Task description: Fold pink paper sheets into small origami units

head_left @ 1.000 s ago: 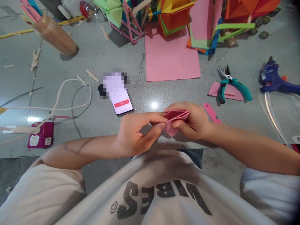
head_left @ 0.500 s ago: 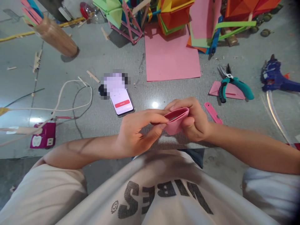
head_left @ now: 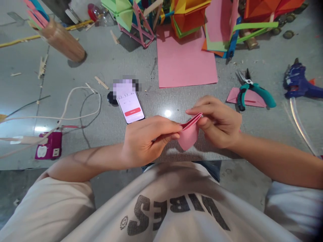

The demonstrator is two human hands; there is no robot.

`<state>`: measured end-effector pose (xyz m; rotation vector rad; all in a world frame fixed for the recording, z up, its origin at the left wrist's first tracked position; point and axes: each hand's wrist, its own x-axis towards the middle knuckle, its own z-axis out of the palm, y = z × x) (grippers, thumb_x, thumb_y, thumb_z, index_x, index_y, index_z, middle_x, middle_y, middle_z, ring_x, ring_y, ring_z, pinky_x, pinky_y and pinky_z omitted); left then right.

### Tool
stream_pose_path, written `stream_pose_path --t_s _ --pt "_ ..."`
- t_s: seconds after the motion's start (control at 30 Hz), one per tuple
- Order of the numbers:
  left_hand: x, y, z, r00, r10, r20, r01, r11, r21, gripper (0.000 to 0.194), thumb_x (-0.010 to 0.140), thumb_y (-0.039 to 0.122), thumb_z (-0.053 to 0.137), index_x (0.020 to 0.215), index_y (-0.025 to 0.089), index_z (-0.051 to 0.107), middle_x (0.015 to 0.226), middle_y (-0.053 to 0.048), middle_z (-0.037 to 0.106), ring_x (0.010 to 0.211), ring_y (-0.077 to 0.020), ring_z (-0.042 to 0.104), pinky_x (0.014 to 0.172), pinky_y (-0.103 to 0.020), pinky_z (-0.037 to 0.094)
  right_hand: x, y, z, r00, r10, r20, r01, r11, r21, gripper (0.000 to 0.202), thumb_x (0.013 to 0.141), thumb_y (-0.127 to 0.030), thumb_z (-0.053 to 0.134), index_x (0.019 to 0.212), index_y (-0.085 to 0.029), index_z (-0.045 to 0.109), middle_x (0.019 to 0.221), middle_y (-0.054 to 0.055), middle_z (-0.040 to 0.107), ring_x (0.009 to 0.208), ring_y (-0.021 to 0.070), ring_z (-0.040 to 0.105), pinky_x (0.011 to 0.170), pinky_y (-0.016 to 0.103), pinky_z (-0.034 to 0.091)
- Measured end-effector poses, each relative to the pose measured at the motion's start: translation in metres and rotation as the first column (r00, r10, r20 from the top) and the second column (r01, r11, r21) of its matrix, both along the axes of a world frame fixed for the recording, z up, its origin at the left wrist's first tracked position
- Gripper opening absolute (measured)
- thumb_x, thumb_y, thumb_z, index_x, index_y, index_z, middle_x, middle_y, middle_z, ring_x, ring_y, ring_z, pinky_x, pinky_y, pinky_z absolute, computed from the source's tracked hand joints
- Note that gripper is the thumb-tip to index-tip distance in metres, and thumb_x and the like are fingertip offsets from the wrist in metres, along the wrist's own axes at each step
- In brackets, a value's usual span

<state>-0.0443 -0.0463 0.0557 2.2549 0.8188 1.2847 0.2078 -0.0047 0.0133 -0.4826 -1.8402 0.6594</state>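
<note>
A folded pink paper point(head_left: 189, 135) is held up above the front edge of the table, its layered upper edge facing me. My left hand point(head_left: 151, 137) pinches its left corner between thumb and fingers. At the right corner is my right hand point(head_left: 219, 122), with the thumb and a finger closed on the paper's tip and the other fingers loosely bent. Beyond the hands lies a flat pink sheet point(head_left: 186, 67). A smartphone point(head_left: 131, 107) with a lit screen rests past my left hand.
Teal-handled pliers point(head_left: 262, 95) lie on another folded pink piece point(head_left: 233, 95). A blue glue gun point(head_left: 297, 80) is at the right. Colourful paper models point(head_left: 186, 16) line the back. At the left are a wooden holder point(head_left: 63, 42), a magenta power adapter point(head_left: 49, 146) and white cables point(head_left: 73, 117).
The pink paper's opening has narrowed to a nearly flat edge. My right hand has shifted right, from wrapping the paper's side to its corner, and now hides the small pink tool.
</note>
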Motion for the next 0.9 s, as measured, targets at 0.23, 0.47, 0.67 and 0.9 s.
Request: stream_pose_path --t_s 0.23,0.47,0.67,0.9 --pt "-0.0042 0.0037 0.0013 0.999 -0.036 -0.018 0.038 0.995 0.091 0.018 0.106 0.011 0.078 0.120 0.021 0.081 0.093 -0.001 0.088 0.080 -0.0122 0.084 0.074 -0.019 0.067 -0.0046 0.0065 -0.0017 0.990 0.058 -0.125 -0.068 0.995 -0.075 0.005 0.104 -0.033 0.086 0.106 -0.029 0.084 0.086 0.002 0.082 0.071 0.0187 0.073 0.065 0.035 0.060" --pt "-0.0036 0.0027 0.0009 1.000 -0.020 -0.023 0.023 0.992 0.122 0.023 0.103 0.005 0.078 0.119 0.022 0.080 0.094 -0.002 0.088 0.082 -0.0128 0.085 0.077 -0.019 0.068 -0.0039 0.0063 -0.0016 0.990 0.057 -0.130 -0.074 0.989 -0.130 0.015 0.100 -0.043 0.090 0.103 -0.030 0.084 0.085 0.001 0.082 0.070 0.0190 0.074 0.065 0.036 0.062" --pt "-0.0014 -0.0018 -0.0009 0.999 -0.048 -0.001 0.047 0.994 0.099 0.024 0.101 0.005 0.080 0.121 0.019 0.079 0.097 -0.003 0.088 0.082 -0.0122 0.084 0.074 -0.018 0.066 -0.0028 0.0093 0.0010 0.974 0.154 -0.169 -0.166 0.984 -0.062 0.013 0.095 -0.023 0.093 0.105 -0.026 0.085 0.084 0.001 0.082 0.069 0.0180 0.074 0.063 0.034 0.061" --pt "0.0036 -0.0029 -0.0035 0.998 -0.050 0.031 0.046 0.992 0.116 0.023 0.103 0.012 0.079 0.124 0.022 0.077 0.095 -0.002 0.088 0.075 -0.0138 0.082 0.068 -0.023 0.065 -0.0022 0.0104 0.0035 0.979 0.123 -0.163 -0.140 0.986 -0.095 0.007 0.097 -0.030 0.092 0.098 -0.030 0.086 0.078 0.000 0.081 0.064 0.0190 0.072 0.058 0.036 0.059"
